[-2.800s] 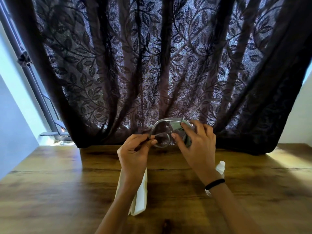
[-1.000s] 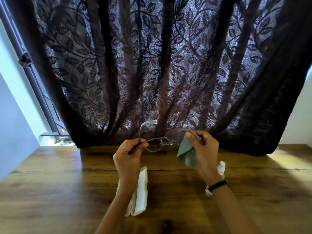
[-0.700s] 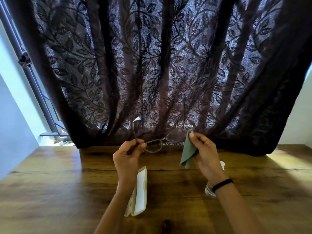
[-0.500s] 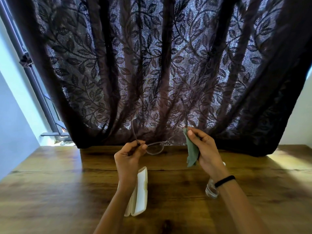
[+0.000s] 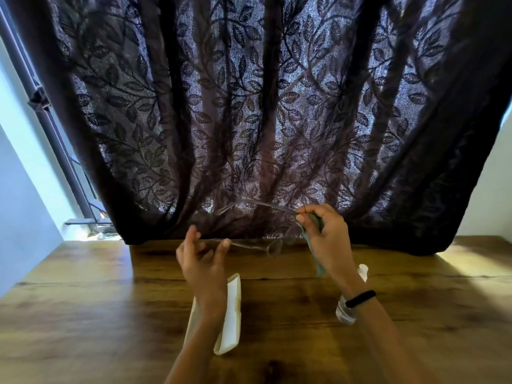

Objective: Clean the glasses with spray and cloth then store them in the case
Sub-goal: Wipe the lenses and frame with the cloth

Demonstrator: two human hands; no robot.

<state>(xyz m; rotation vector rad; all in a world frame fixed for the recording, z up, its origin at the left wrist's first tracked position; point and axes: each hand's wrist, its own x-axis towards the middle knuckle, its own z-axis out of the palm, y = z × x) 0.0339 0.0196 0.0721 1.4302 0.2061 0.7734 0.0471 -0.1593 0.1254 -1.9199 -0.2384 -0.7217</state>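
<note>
Wooden table (image 5: 83, 314), open case (image 5: 228, 314) empty.

Wooden table (image 5: 83, 314); on it, white case (image 5: 231, 314); spray bottle (image 5: 346, 311) well right.

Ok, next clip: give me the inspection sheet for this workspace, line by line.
Surface: wooden table, sunlit patch at the far right.
Job's things: glasses held up above the table with arms unfolded; green cloth in the right hand; white case lying on the table, partly behind the left forearm; spray bottle lying on the table, mostly hidden by the right wrist.
Clutter: nothing seen.
Grippers: left hand loosely open, fingertips at one arm of the glasses; right hand pinching the cloth and the other arm.
Cables: nothing seen.
Surroundings: dark leaf-patterned curtain behind the table, window frame at left.
</note>
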